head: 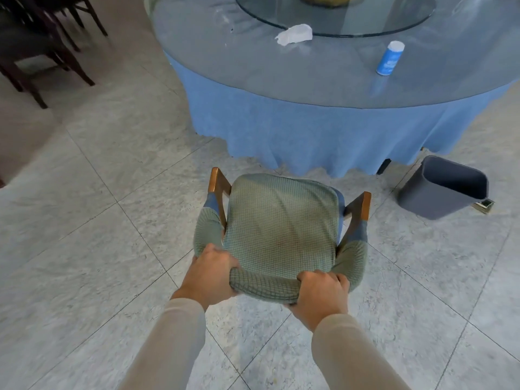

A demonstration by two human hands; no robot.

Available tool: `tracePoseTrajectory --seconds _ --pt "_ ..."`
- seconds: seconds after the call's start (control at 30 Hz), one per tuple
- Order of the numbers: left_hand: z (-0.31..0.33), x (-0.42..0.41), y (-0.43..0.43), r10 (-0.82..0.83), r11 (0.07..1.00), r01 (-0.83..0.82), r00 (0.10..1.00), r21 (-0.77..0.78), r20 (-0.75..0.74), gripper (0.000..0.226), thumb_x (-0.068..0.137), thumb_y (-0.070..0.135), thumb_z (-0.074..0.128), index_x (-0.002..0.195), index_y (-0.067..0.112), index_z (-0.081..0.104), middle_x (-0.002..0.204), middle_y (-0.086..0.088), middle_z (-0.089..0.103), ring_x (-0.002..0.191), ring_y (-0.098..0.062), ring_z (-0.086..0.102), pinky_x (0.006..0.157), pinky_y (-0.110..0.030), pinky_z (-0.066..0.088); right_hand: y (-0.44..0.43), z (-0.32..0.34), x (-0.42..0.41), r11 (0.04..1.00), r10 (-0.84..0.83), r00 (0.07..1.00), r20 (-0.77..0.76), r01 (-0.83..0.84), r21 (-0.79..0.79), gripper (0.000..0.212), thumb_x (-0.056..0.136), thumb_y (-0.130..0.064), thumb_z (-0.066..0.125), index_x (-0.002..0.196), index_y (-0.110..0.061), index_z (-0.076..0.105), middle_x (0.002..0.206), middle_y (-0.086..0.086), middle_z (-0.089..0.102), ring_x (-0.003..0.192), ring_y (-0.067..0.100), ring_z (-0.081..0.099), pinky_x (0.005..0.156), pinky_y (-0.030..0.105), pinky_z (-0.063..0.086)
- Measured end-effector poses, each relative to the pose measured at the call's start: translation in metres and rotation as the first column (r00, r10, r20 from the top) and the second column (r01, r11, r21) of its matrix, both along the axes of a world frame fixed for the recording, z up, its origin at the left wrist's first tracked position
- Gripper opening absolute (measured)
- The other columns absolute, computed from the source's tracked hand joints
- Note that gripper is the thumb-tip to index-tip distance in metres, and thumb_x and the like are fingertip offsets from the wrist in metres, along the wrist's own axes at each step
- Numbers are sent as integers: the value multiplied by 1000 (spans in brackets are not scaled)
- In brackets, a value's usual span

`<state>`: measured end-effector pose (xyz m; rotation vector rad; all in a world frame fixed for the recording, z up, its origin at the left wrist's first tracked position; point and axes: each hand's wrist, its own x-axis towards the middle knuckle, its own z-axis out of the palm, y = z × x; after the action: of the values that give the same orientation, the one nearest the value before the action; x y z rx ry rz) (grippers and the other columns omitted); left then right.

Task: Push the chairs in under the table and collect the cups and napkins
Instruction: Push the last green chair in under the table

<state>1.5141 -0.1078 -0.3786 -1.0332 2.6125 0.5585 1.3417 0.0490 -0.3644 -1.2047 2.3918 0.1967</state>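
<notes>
Head view: both hands grip the top rail of a chair [281,220] from behind. The left hand [209,273] is closed around the rail's left end, the right hand [320,291] closed around its right end, fingers curled over the green knitted cover. The chair stands on the tiled floor [98,249], near the table [281,80] but apart from it, its seat clear of the hanging blue cloth [309,136]. It faces the table: its front-to-back line runs away from the person toward the table's edge, turned slightly to the right, with the wooden arm tips pointing at the cloth. On the glass top lie a crumpled white napkin [294,34] and, to its right, an upright blue-and-white cup [390,58], well apart. A grey bin [444,188] stands on the floor right of the chair, beside the cloth. Dark chairs [42,46] stand far left.
</notes>
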Motion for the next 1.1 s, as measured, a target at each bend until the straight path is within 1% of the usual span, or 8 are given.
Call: tracePoseTrajectory --seconds 0.4,0.57,0.63,0.7,0.77,0.83,0.93,1.1 --pt "-9 -82 -131 -95 995 95 995 -30 2 26 75 57 72 90 35 74 89 15 68 99 -18 54 93 -42 48 -119 -5 -75 998 -59 998 -33 58 -9 43 78 -69 65 97 -31 66 91 -10 66 95 19 61 103 41 37" --pt "-9 -121 -182 -119 992 119 993 -30 -5 29 74 58 73 95 40 74 94 18 67 100 -16 54 93 -42 48 -166 -6 -109 996 -80 996 -30 79 -27 44 77 -70 64 97 -31 65 93 -9 65 97 20 60 104 42 36" --pt "-5 -135 -203 -134 991 135 991 -22 8 30 73 58 72 98 41 73 97 17 67 102 -15 56 96 -43 47 -184 -7 -120 994 -82 996 -31 80 -70 50 77 -70 65 111 -33 64 106 -7 65 107 23 59 106 43 35" --pt "-4 -149 -224 -148 989 149 989 -21 28 36 73 59 72 105 42 71 110 16 66 114 -16 53 102 -46 45 -200 -10 -128 989 -106 994 -26 102 -108 75 76 -70 68 140 -38 46 137 1 54 129 27 47 112 47 29" --pt "-4 -160 -242 -122 991 124 991 -43 52 60 73 59 77 129 43 62 147 7 50 143 -26 34 114 -62 34 -216 -13 -136 979 -135 990 -28 129 -156 102 75 -71 69 155 -40 14 159 11 26 146 32 26 117 50 23" --pt "-3 -173 -255 -59 997 62 997 -53 46 90 72 58 80 151 43 40 168 2 14 156 -32 -1 118 -71 15 -231 -15 -146 967 -154 987 -48 140 -212 118 73 -72 71 156 -41 -8 164 16 4 151 34 10 119 54 19" --pt "-3 -195 -275 -50 993 50 999 -105 -5 113 70 59 82 158 46 12 169 0 -16 152 -32 -27 119 -73 5 -253 -16 -167 949 -184 981 -68 160 -270 135 67 -70 77 152 -41 -24 163 22 -11 152 39 -2 119 60 15" --pt "-6 -231 -307 -67 976 34 987 -217 -143 139 62 59 87 156 48 -15 162 -5 -38 147 -36 -37 116 -73 -5 -289 -15 -203 921 -245 964 -104 198 -334 148 56 -66 86 153 -41 -23 161 25 -21 150 45 -12 115 68 12"
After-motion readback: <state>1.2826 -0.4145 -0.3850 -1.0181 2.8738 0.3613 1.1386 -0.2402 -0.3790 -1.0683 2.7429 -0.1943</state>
